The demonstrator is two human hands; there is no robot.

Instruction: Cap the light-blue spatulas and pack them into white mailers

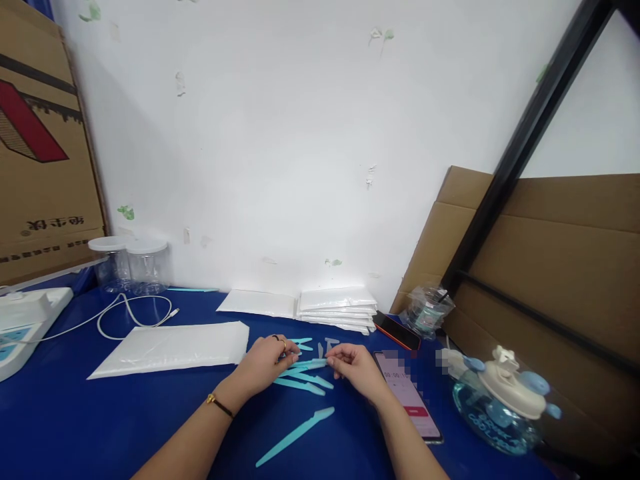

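Observation:
Several light-blue plastic razor sticks [303,381] lie on the blue tabletop [100,420]. My left hand [264,363], with a ring and a bracelet, is closed in a pinch on one end of a light-blue stick [311,364]. My right hand [356,367] pinches the other end of the same stick. Both hands hover just above the small pile. Another stick [296,436] lies alone nearer to me, pointing toward the lower left.
A white padded envelope [173,348] lies left of my hands, with a stack of white envelopes [337,308] behind. A lit phone [409,395], a dark phone [397,331], a water jug [505,407], clear jars [131,265], a white cable [133,313] and cardboard [560,260] stand around.

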